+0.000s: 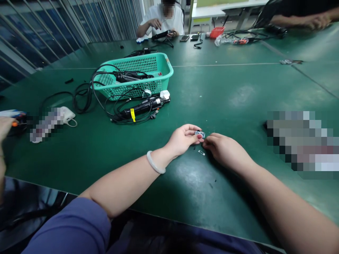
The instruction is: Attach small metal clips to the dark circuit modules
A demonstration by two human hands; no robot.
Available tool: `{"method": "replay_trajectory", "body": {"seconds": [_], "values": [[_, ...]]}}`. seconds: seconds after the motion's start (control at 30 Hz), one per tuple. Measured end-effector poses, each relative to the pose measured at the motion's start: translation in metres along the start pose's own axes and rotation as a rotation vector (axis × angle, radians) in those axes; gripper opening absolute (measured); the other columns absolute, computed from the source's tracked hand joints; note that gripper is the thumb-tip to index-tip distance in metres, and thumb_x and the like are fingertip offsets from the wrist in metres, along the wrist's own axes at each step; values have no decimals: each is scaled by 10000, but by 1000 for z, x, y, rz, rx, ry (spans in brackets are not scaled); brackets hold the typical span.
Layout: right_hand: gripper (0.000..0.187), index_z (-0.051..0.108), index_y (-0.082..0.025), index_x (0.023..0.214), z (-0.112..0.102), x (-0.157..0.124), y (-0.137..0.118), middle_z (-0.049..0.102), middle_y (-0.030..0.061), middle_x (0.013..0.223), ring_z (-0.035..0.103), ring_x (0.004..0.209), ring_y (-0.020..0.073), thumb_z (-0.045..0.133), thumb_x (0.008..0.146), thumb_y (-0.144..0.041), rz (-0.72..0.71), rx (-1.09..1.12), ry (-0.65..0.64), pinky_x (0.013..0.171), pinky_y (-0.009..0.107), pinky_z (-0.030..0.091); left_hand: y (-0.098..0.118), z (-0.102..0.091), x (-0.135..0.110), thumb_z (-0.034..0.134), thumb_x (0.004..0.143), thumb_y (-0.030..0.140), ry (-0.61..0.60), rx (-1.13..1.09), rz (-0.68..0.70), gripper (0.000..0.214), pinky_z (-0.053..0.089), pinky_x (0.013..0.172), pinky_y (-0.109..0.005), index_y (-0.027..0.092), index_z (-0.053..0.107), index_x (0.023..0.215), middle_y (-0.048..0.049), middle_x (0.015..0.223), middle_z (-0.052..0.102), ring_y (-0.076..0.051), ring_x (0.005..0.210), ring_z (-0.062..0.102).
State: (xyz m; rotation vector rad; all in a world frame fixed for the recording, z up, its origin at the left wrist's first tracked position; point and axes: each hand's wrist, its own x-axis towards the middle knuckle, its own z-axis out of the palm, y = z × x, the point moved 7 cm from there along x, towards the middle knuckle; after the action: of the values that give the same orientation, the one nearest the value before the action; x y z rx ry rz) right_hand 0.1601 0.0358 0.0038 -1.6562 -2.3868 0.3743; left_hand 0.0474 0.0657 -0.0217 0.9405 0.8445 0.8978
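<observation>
Between the thumb and fingers of my left hand (182,140) is a small pale part with dark markings (201,134), perhaps a circuit piece, though its kind is too small to make out. My right hand (225,148) is close beside it on the right, thumb and fingers pinched together. Whatever those fingertips may hold is hidden. On the green table (164,155) just below the hands lies a little rectangular white-rimmed piece (201,152). Tiny black bits (194,148) sit to its left.
Left of the hands, a black corded tool (143,107) lies before a green basket (165,83) holding more black gear. A white strip-shaped object (67,114) is farther left, near another person's hand (5,127). A blurred-out object (280,135) lies right. People sit across the table.
</observation>
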Motion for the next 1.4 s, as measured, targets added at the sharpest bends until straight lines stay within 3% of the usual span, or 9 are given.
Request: {"method": "replay_trajectory", "body": {"seconds": [0.3, 0.47, 0.8, 0.97, 1.07, 1.27, 1.4], "values": [[218, 637, -211, 805, -12, 0, 18, 654, 41, 874, 605, 767, 169, 427, 863, -213, 30, 40, 59, 686, 279, 437, -1, 0, 2, 716, 690, 139, -4, 8, 3, 260, 490, 703, -282, 131, 517, 858, 2, 716, 635, -99, 658, 642], [118, 632, -223, 809, -12, 0, 20, 644, 22, 852, 592, 723, 155, 515, 807, -225, 26, 76, 46, 652, 270, 433, -1, 1, 2, 723, 682, 146, -14, 8, 8, 276, 488, 707, -287, 131, 520, 867, 0, 735, 636, -98, 663, 640], [200, 592, -186, 792, 0, 10, 12, 584, 50, 817, 558, 665, 158, 405, 860, -203, -67, -77, 63, 584, 269, 390, 1, 1, 2, 707, 712, 191, -16, 32, 19, 254, 488, 703, -279, 130, 527, 881, -7, 720, 635, -97, 668, 635], [192, 570, -187, 824, -4, 8, 11, 583, 58, 843, 554, 668, 165, 381, 854, -168, -124, -153, 98, 592, 278, 391, 1, 1, 2, 725, 697, 240, -18, 38, 32, 290, 489, 705, -283, 136, 527, 882, -6, 726, 633, -101, 675, 635], [189, 557, -197, 816, -15, 6, 14, 604, 63, 835, 570, 713, 181, 374, 858, -176, -64, -63, 185, 639, 288, 412, 1, 1, 1, 732, 685, 239, -13, 40, 37, 304, 485, 712, -289, 139, 522, 881, -6, 731, 635, -104, 679, 634], [129, 569, -212, 791, -31, -1, 15, 638, 58, 768, 575, 685, 187, 457, 845, -247, 195, 193, 416, 632, 303, 428, 2, 0, 1, 793, 561, 131, 3, 82, 47, 384, 465, 766, -287, 139, 507, 816, 9, 755, 635, -82, 706, 616], [145, 577, -211, 778, -31, -2, 0, 647, 57, 795, 575, 686, 175, 462, 852, -260, 190, 231, 452, 639, 299, 439, 1, 1, 0, 805, 529, 122, 6, 144, 34, 407, 450, 715, -291, 144, 483, 777, 19, 726, 616, -83, 666, 593]]}}
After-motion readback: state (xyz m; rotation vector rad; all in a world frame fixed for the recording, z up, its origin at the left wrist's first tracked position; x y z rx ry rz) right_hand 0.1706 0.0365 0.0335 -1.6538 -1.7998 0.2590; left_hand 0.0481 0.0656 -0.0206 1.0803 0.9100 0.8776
